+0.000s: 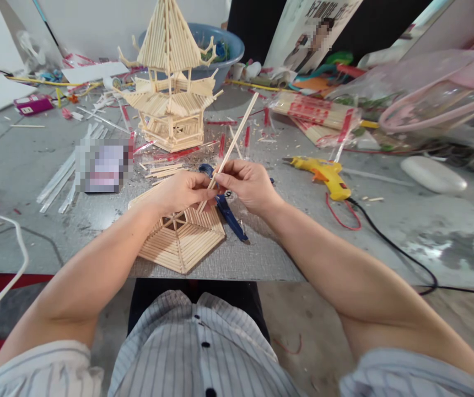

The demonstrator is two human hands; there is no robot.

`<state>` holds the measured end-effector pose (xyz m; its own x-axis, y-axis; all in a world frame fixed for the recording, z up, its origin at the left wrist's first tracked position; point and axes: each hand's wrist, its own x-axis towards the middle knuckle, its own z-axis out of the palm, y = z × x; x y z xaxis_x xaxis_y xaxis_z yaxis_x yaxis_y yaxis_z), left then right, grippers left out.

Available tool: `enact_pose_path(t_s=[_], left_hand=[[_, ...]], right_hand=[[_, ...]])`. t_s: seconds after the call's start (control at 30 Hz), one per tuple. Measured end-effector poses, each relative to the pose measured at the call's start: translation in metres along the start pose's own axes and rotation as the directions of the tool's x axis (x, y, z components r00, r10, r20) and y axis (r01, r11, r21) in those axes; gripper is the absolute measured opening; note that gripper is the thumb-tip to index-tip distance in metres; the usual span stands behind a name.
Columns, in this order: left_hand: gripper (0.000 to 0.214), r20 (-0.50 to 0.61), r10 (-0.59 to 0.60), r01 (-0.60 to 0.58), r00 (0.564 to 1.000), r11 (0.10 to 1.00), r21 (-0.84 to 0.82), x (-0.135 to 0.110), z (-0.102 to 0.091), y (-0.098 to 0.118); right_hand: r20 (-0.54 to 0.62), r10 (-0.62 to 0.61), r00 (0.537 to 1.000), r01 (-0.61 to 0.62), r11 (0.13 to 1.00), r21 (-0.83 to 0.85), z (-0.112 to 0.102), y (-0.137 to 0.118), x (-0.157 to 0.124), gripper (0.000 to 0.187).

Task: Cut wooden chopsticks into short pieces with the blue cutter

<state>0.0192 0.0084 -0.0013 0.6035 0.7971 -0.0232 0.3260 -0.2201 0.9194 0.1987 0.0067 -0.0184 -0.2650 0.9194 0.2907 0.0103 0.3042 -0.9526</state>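
Observation:
Between both hands I hold thin wooden sticks (237,135), slanting up to the right. My left hand (185,190) pinches their lower part; my right hand (247,182) is closed around them a little higher. Under my hands lies a hexagonal panel of wooden sticks (183,251) with a small spoked opening in its middle. Blue-handled pliers or cutters (231,218) lie beside the panel, partly hidden by my hands. Several short cut sticks (165,170) lie behind my left hand.
A stick-built pagoda (171,105) stands at the back, before a blue basin (231,49). A yellow glue gun (323,173) with a black cord lies right. Left are a phone (107,168) and clear glue sticks (67,173). Packaged sticks (311,110) lie back right.

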Motion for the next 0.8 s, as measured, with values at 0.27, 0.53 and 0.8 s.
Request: enact_pose_path(t_s=[0.27, 0.53, 0.8], left_hand=[[0.016, -0.086, -0.076, 0.064, 0.993, 0.989, -0.131, -0.001, 0.005, 0.010], [0.014, -0.434, -0.082, 0.002, 0.897, 0.983, -0.182, 0.006, -0.006, 0.003], [0.015, -0.556, -0.075, -0.013, 0.828, 0.988, -0.152, 0.010, -0.013, -0.002]], right_hand=[[-0.029, -0.036, 0.999, 0.034, 0.998, -0.058, 0.001, 0.000, -0.001, 0.030], [-0.056, 0.193, 0.980, -0.153, 0.537, -0.829, -0.017, -0.023, 0.002, 0.033], [0.163, 0.609, 0.776, 0.041, 0.210, -0.977, -0.016, -0.041, -0.002, 0.047]])
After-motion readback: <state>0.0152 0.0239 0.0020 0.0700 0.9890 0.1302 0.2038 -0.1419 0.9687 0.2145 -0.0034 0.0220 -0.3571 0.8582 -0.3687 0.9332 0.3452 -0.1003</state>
